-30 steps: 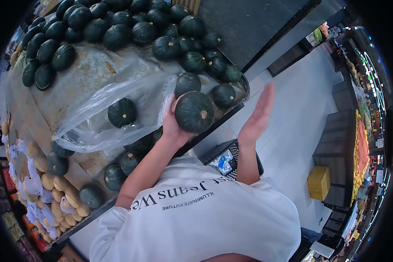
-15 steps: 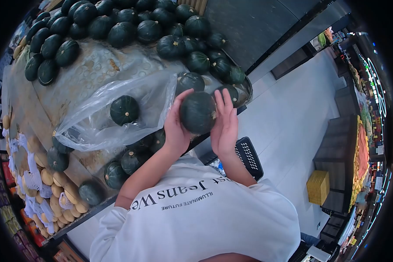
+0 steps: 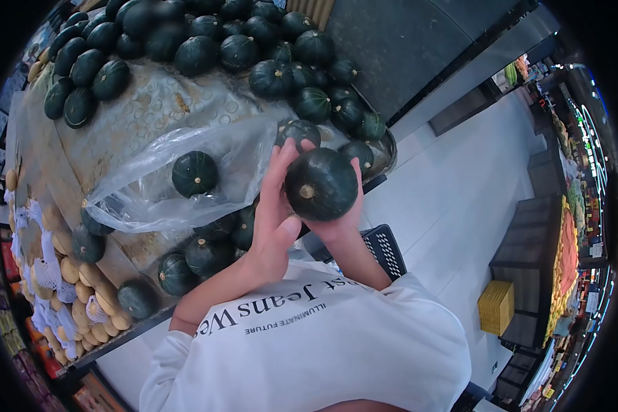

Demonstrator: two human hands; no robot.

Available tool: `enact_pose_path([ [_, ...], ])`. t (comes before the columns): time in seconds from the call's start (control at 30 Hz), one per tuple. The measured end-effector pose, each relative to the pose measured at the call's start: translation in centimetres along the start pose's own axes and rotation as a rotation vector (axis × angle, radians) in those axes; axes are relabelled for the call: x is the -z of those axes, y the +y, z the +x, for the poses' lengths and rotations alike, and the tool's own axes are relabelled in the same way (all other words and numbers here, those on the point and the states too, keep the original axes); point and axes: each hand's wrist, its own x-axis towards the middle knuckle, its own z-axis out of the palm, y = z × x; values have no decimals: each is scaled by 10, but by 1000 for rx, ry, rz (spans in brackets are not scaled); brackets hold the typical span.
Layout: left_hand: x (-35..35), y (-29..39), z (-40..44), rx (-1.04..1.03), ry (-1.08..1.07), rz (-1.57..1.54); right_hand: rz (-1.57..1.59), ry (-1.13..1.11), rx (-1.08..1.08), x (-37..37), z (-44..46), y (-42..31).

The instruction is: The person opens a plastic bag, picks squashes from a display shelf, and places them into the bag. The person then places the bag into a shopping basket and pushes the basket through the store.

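A round dark green pumpkin is held up over the front edge of the display, its pale stem spot turned toward me. My right hand cups it from below and from the right. Along its left side lie the fingers of my left hand, with the thumb at its lower left. Left of my hands, a clear plastic bag lies spread on the display, with another green pumpkin showing within its outline. Two loose pumpkins sit just behind my hands, partly covered by them.
Several green pumpkins are heaped at the back of the display. Tan squashes, some in white foam nets, lie at the left. A black basket is below on the right. Farther right stand a yellow crate and produce stands.
The held pumpkin has turned, so its stem spot now faces me. My right hand has moved underneath it; my left hand has shifted slightly lower. The bag looks unchanged.
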Motion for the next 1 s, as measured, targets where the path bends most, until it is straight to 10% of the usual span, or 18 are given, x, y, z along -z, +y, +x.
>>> enact_pose_path([
  [0.57, -2, 2, -2, -172, -87, 112, 69, -34, -47, -10, 1, -1],
  [1.0, 1, 29, -1, 14, 133, -205, -346, 38, 583, -66, 6, 31],
])
